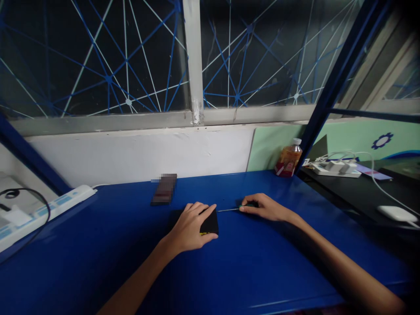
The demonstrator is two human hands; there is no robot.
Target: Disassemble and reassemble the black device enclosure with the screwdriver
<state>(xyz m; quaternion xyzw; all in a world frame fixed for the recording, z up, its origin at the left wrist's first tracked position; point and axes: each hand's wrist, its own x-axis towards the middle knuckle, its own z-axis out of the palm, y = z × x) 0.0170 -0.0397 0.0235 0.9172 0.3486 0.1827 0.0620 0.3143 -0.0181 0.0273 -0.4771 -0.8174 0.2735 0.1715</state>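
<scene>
A black box (210, 223) with a bit of yellow along its near side lies on the blue table (256, 271). My left hand (192, 225) rests over the box, thumb at its near edge and fingers across its top, covering much of it. To the right, my right hand (264, 207) is closed around the dark green handle of a screwdriver (229, 210). The thin metal shaft points left, its tip close beside the right side of the box; whether it touches cannot be told.
A dark, partly pixelated flat object (166, 190) lies behind my left hand. At the left is a white power strip (49, 214) with a cable. A bottle (288, 159) stands at the back right, near another power strip (337, 167) and a white charger (397, 214).
</scene>
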